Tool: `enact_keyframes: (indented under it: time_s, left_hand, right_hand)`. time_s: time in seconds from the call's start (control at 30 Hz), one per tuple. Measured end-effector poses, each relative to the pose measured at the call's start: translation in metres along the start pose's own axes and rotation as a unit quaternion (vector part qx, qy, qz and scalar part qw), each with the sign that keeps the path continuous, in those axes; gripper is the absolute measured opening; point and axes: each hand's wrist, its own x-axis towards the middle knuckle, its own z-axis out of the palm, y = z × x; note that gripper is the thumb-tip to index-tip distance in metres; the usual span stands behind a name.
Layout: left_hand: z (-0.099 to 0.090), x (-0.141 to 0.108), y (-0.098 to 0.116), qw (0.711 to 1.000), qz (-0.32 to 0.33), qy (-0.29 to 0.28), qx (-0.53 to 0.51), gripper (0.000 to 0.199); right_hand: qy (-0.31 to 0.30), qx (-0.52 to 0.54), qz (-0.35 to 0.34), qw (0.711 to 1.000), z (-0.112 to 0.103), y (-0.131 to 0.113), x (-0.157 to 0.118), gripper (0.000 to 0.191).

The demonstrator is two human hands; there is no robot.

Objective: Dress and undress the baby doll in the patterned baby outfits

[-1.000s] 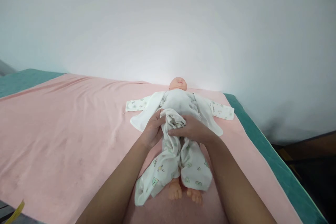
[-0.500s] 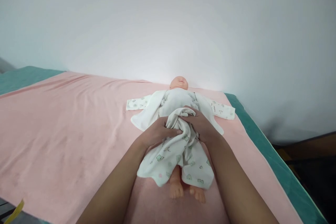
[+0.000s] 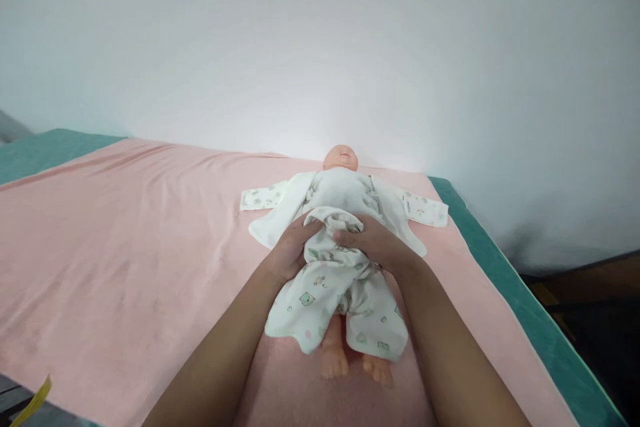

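A baby doll lies on its back, head toward the wall, bare feet toward me. White patterned baby trousers lie bunched over its legs, the feet showing beyond the leg openings. My left hand grips the gathered waist of the trousers from the left. From the right, my right hand pinches the same bunched cloth, its thumb on top. A white top with printed sleeves lies spread around the doll's upper body. Cloth hides the fingertips of both hands.
A pink sheet covers most of the bed, with a green surface along the right edge and far left. The white wall rises behind the doll. A yellow strip shows at the lower left; dark furniture stands at the right.
Both hands have shifted slightly left and regrasped the trousers' waist. The cloth that was twisted upward is now folded lower and spread wider. The doll and top stay in place.
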Motion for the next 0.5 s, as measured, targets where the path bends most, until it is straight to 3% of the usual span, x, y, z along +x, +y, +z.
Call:
enact_keyframes:
  time_s: [0.1, 0.2, 0.3, 0.4, 0.5]
  left_hand:
    - [0.001, 0.0, -0.002, 1.0, 0.001, 0.016, 0.004, 0.042]
    - [0.004, -0.002, -0.002, 0.999, 0.008, 0.016, 0.037, 0.044]
    - [0.007, -0.005, 0.004, 0.992, 0.014, 0.005, 0.128, 0.043]
    - [0.008, -0.007, 0.014, 0.964, -0.016, -0.048, 0.26, 0.038]
    - [0.006, -0.007, 0.019, 0.944, -0.071, -0.093, 0.309, 0.035]
  right_hand:
    - [-0.055, -0.081, 0.029, 0.995, -0.004, -0.003, -0.003, 0.037]
    - [-0.085, -0.084, 0.048, 0.992, -0.007, -0.004, -0.004, 0.036]
    - [-0.032, 0.028, 0.045, 0.998, -0.011, 0.0, -0.001, 0.035]
    - [0.041, 0.144, 0.044, 0.988, -0.013, 0.008, 0.003, 0.029]
    - [0.056, 0.163, 0.049, 0.984, -0.011, 0.011, 0.006, 0.031]
